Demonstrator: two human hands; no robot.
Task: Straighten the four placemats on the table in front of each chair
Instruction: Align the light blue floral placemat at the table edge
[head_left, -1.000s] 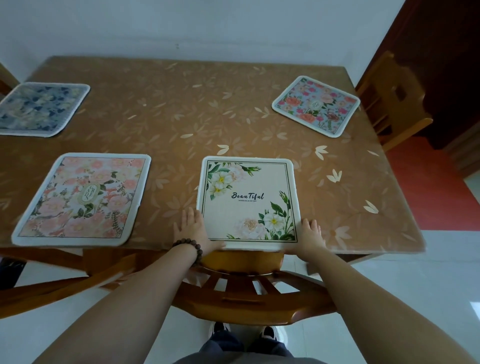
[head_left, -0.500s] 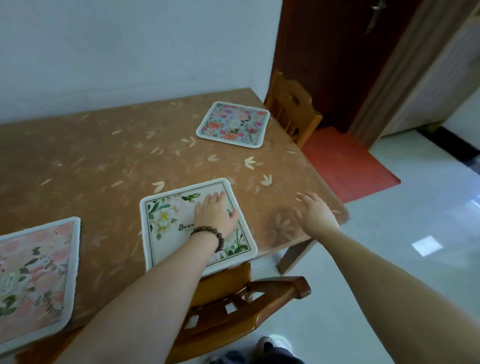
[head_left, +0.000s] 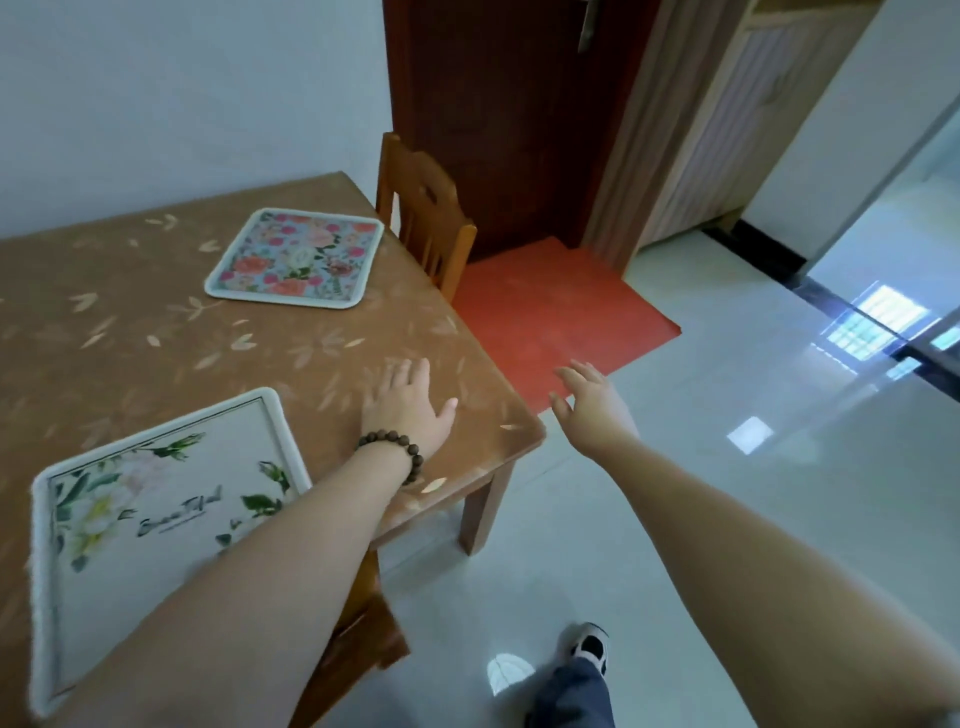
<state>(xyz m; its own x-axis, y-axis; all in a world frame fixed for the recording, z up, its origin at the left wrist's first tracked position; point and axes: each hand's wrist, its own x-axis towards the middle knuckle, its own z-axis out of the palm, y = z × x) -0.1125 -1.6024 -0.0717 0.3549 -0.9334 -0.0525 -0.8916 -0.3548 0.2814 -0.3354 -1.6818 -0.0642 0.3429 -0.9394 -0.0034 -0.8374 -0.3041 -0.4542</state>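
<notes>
A white placemat (head_left: 156, 499) with green leaves and dark lettering lies at the table's near edge, partly under my left forearm. A second placemat (head_left: 296, 258), pale blue with pink and red flowers, lies near the table's right side, by a wooden chair (head_left: 423, 213), and sits slightly askew to the edge. My left hand (head_left: 408, 408), with a bead bracelet on the wrist, rests flat and open on the bare brown tabletop (head_left: 130, 332) near the corner. Past that corner my right hand (head_left: 589, 402) hangs open in the air, holding nothing.
Another wooden chair (head_left: 358, 639) is tucked under the near edge below my left arm. A dark red door (head_left: 509, 104) and a red floor mat (head_left: 561, 312) lie beyond the table's right end. Glossy white tiles (head_left: 675, 545) spread to the right; my foot (head_left: 589, 647) steps there.
My left hand has left the white placemat and slid right onto the bare table near the corner. My right hand has moved off the table. The view has swung right.
</notes>
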